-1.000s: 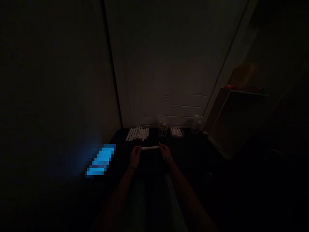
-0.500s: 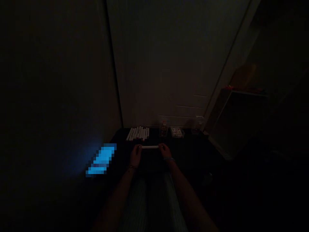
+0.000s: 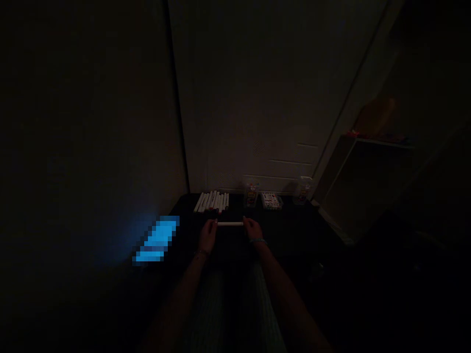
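Observation:
A white marker [image 3: 230,224] lies level between my hands, above the dark table. My left hand [image 3: 208,235] pinches its left end, and my right hand [image 3: 252,229] pinches the right end. Both ends are hidden behind the fingers. Beyond my left hand, several white markers [image 3: 211,202] lie side by side in a row, some with coloured tips. Past my right hand are a clear plastic case [image 3: 251,195] standing upright and a flat case filled with markers [image 3: 271,201]. The light is very dim, so small details do not show.
Another clear case [image 3: 302,191] stands at the back right of the dark table [image 3: 290,230], against a pale panelled wall [image 3: 265,108]. At the left glows a blurred blue screen [image 3: 157,240]. A shelf unit [image 3: 353,166] with items on top stands to the right.
The marker has gone from slightly tilted to nearly level, still held at both ends. The whole view has shifted slightly; the other things keep their places.

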### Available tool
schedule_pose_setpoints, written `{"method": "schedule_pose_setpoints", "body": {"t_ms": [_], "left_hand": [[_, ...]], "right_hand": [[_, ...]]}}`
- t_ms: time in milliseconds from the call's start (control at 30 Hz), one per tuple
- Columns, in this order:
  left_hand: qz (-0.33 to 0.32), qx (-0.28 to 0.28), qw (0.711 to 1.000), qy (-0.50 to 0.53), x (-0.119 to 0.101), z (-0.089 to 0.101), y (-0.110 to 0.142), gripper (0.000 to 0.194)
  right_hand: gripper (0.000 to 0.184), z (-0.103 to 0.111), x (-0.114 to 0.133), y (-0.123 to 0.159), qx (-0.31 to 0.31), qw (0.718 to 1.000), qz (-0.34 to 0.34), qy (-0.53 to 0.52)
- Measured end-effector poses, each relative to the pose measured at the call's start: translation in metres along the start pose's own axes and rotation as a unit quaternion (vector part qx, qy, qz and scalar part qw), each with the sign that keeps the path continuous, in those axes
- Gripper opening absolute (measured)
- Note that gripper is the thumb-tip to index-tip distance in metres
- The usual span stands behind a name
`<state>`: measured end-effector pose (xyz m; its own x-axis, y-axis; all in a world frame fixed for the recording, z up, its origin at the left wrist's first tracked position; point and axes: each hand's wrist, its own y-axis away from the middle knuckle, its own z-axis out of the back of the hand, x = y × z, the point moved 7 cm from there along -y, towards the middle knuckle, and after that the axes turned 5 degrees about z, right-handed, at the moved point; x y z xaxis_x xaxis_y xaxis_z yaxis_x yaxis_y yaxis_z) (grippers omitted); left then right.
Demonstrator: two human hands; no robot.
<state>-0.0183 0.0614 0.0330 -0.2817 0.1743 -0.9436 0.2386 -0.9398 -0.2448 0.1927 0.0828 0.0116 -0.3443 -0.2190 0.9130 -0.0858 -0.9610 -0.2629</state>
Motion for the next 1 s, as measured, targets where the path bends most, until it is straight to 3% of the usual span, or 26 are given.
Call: {"method": "schedule_pose_setpoints", "body": {"t_ms": [1000], "left_hand": [[-0.004,0.010,1.000,0.006,-0.003,-0.004,0.002,0.035]], "right_hand": [[0.042,0.003,0.002,-0.001,-0.012,0.999,0.016,0.028]]}}
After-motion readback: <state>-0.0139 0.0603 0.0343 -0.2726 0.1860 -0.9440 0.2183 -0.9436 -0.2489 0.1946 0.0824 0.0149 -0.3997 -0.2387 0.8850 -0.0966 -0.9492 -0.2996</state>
